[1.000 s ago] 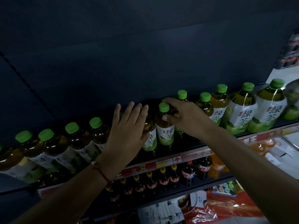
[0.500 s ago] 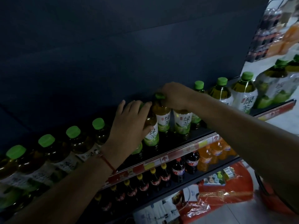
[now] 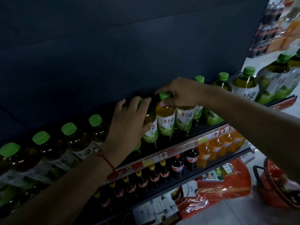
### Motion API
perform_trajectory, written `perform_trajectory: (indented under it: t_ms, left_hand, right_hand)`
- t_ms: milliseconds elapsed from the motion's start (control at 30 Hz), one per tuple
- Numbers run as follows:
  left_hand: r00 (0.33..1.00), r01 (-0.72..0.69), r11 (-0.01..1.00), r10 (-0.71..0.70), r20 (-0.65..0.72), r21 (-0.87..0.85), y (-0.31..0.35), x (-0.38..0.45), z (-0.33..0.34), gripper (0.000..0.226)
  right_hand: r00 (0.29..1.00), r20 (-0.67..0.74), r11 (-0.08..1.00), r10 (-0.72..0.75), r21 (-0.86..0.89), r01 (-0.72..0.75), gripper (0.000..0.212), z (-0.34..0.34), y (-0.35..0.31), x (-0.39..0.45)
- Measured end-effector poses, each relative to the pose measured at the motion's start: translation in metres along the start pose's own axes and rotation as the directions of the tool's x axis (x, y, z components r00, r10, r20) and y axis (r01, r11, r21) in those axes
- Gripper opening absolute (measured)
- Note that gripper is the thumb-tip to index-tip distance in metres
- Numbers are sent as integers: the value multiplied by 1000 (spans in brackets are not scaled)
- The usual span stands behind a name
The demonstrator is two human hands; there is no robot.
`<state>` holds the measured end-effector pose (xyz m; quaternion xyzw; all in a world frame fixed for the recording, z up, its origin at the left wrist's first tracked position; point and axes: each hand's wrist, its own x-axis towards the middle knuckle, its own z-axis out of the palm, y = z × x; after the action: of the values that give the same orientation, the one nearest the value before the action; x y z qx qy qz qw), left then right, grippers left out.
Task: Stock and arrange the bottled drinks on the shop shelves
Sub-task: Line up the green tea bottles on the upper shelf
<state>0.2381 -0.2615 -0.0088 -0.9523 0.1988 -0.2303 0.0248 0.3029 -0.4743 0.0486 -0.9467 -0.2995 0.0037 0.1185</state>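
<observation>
Fingers of the right hand (image 3: 181, 93) curl round a green-tea bottle (image 3: 165, 120) by its cap on the top shelf (image 3: 178, 144). Left hand (image 3: 129, 125), fingers straight, presses the neighbouring bottle (image 3: 150, 127). Best to seat the held bottle upright, label forward, while bracing the row.

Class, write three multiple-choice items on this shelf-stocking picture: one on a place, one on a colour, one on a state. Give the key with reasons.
1. Where do the orange soda bottles stand?
A. on the shelf below the green tea bottles
B. on the floor
C. on the top shelf

2. What colour are the green tea bottle caps?
A. red
B. green
C. white

3. What is the right hand doing?
A. hanging idle
B. gripping a green tea bottle at its cap
C. holding the red basket

Key: 1 A, they sit under the price rail; 2 B, every cap in the row is bright green; 3 B, its fingers curl round the cap.
</observation>
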Motion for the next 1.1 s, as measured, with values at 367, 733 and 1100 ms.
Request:
perform_trajectory:
  t_ms: [367,733,1100]
  left_hand:
    - [997,-19,996,25,71,-90,12,23,-21,91]
    - [996,-65,949,83,45,-309,33,67,-6,38]
    - [991,-129,972,132,1,-197,54,74,-4,80]
  right_hand:
    - [904,-366,974,222,130,-186,57,1,15,-42]
    - [816,-244,808,524,447,-385,21,30,31,-59]
    - [790,-415,887,452,300,-350,31,-2,63,-62]
